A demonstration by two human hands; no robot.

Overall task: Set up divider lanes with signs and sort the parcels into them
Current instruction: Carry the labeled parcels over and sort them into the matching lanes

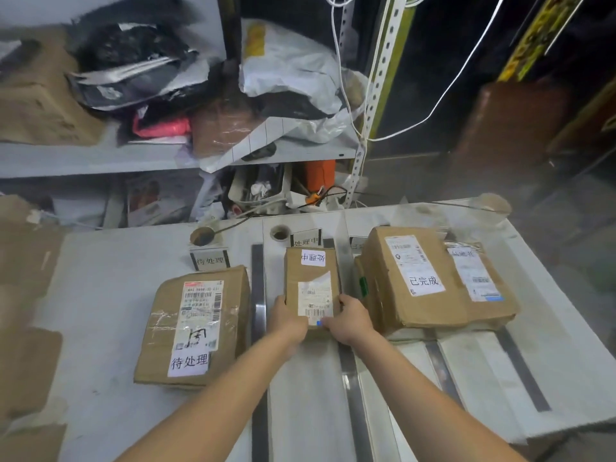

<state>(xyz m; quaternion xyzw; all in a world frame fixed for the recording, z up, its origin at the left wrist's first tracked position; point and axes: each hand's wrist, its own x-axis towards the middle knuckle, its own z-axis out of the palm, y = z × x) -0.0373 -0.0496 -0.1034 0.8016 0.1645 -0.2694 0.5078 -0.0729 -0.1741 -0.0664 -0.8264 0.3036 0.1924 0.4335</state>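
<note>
L hand (289, 317) & R hand (349, 320), arms extended twd 12 o'clock, each grip grasping near end of small brown cardboard parcel (312, 281) on white counter (110, 295).

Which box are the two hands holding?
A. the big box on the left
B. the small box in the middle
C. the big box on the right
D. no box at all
B: the left hand and the right hand grip the near end of the small middle box, which lies between two divider strips, while the left box and the right box lie untouched.
</note>
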